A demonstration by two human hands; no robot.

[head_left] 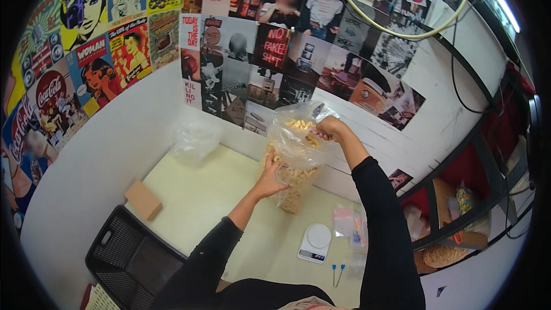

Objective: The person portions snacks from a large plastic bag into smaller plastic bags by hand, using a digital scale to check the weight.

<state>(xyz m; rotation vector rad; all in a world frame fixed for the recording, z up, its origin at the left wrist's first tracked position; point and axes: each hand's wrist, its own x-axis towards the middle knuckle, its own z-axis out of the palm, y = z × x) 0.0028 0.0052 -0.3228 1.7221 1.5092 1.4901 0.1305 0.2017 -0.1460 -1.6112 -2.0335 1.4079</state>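
Observation:
A tall clear plastic bag full of pale, curled snack or pasta pieces stands on the table by the wall, its mouth spread wide. My left hand is at the front of the bag, thumb and fingers around a round, clear plastic container, probably a cup. At the bag's mouth is my right hand, its fingers curled near some yellowish pieces. Whatever those fingers grip is too small to make out.
A crumpled clear bag lies in the back left corner. Nearer are a cardboard box, a black plastic basket, a white digital kitchen scale, blue-tipped tongs and small plastic packets. Shelves stand at right.

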